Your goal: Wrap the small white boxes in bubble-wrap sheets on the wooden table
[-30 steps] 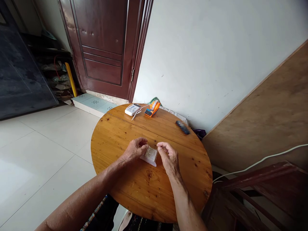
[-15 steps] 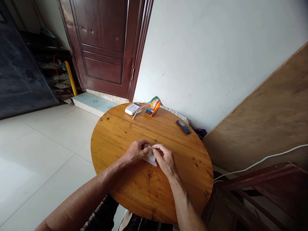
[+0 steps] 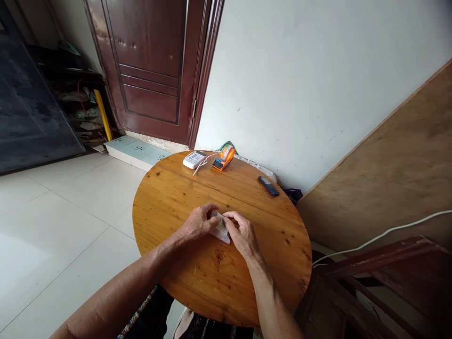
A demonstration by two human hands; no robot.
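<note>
Over the middle of the round wooden table (image 3: 169, 202), a small whitish packet (image 3: 221, 231) with faint print lies between my hands. My left hand (image 3: 201, 221) grips its upper left side with thumb and fingers. My right hand (image 3: 242, 231) pinches its upper right edge, fingertips close to those of the left. Part of the packet is hidden under the fingers. Farther back on the tabletop are a white device (image 3: 193, 160) with a white cable and an orange tape dispenser (image 3: 223, 159).
A dark remote-like object (image 3: 268, 186), partly pixelated, lies near the table's back right edge. Behind stand a white wall and a dark red door (image 3: 151, 61). A pale cable (image 3: 384, 233) runs at the right, above dark red wooden furniture (image 3: 388, 263).
</note>
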